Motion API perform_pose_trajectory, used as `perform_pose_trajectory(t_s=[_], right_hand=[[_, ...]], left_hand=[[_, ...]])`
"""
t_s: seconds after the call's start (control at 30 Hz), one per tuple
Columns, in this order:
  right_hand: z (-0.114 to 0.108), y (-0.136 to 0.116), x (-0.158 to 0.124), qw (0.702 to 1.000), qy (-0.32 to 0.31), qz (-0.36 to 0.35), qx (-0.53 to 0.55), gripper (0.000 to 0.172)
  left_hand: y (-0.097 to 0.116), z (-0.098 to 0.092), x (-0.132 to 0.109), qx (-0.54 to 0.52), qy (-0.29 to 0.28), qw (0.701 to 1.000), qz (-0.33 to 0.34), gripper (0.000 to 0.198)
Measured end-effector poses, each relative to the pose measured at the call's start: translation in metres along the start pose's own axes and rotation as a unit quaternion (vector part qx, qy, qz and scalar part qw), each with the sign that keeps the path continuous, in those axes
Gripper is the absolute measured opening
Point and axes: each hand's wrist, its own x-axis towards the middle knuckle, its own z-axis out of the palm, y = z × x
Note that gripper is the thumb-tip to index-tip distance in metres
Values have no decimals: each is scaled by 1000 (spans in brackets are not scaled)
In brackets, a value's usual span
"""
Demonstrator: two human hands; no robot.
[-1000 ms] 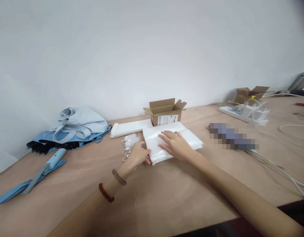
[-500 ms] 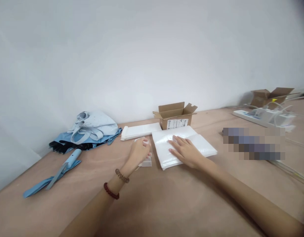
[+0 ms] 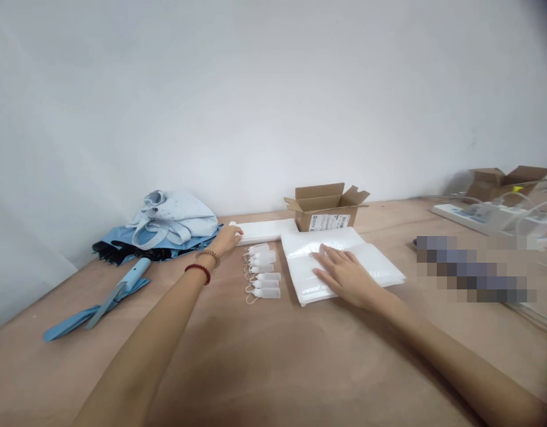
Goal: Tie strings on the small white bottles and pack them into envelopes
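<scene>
My left hand [image 3: 227, 238] has its fingers curled at the left end of a long, flat white stack [image 3: 268, 230], and the fingertips pinch its edge. Just nearer to me, several small white tags [image 3: 266, 276] with string loops lie in a column. My right hand [image 3: 346, 276] rests flat, fingers spread, on a pile of white translucent plastic bags [image 3: 309, 252]. Part of the pile is covered by that hand.
An open cardboard box [image 3: 326, 207] with a label stands behind the bags. On the left are a light blue cloth bag [image 3: 179, 213], a blue folded umbrella [image 3: 115, 240] and its handle [image 3: 136, 274]. At right are a power strip [image 3: 469, 219], another carton [image 3: 499, 182] and a blurred-out object [image 3: 473, 270].
My left hand has moved away from the small tags, up and left to the end of the long white stack. The tags are now uncovered. My right hand stays on the bags.
</scene>
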Motion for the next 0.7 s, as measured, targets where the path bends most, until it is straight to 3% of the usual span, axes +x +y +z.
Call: perform_pose_trajectory(t_s=[0.2,0.4,0.7], right_hand=[[-3,-1,-1,1000,-10,1,7,53],[-7,-3,-1,1000,-26,7,10,54],[-8,-4,0,1000,-2,2,15,50]], left_hand=[[-1,8,7,36,-18,999,5,26],[3,4,5,76,-30,996,22,23],[17,7,3,135,-19,990,24,24]])
